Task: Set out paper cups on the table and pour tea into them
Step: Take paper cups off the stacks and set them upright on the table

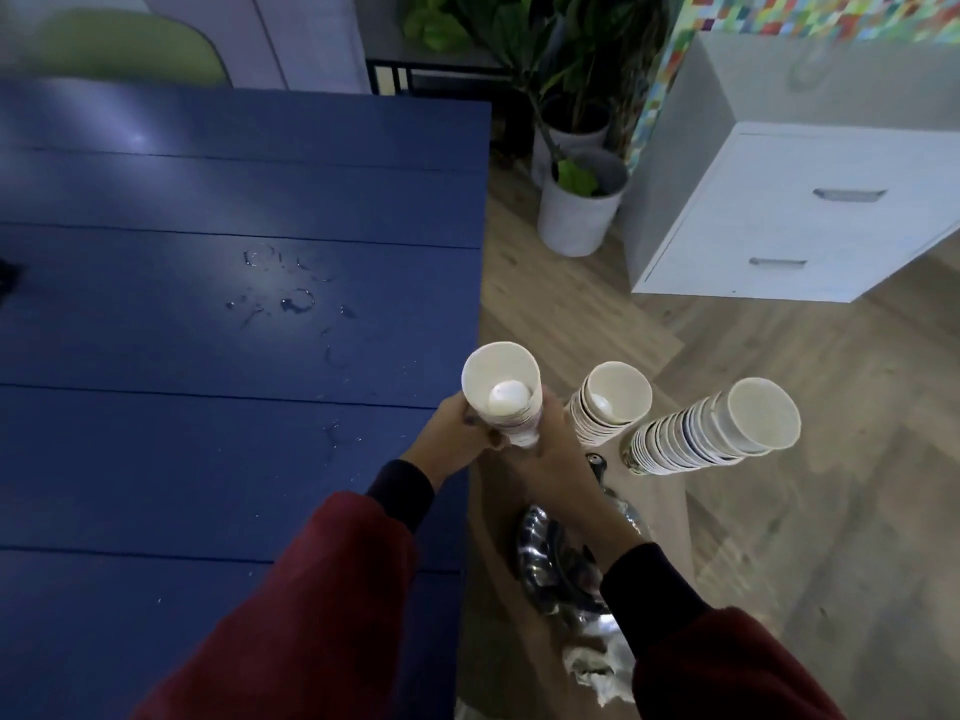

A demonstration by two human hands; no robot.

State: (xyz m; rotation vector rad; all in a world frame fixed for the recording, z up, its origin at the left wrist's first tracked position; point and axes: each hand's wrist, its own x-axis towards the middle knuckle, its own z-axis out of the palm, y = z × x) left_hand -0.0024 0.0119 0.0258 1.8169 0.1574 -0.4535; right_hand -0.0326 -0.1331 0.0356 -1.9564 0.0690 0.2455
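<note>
Nearest you, a crumpled tissue (pixel 597 667) and a shiny metal object (pixel 540 553) lie under your right forearm. Your left hand (pixel 452 433) and right hand (pixel 550 449) both grip a stack of paper cups (pixel 511 402) at the right edge of the blue table (pixel 208 356), fingers curled round its sides; the right fingertips are hidden. Just right stand a second cup stack (pixel 608 407) and a leaning third stack (pixel 717 433). Wet rings (pixel 291 298) mark the tabletop. Farther off sit a white planter (pixel 576 210) and a white drawer cabinet (pixel 779 215).
</note>
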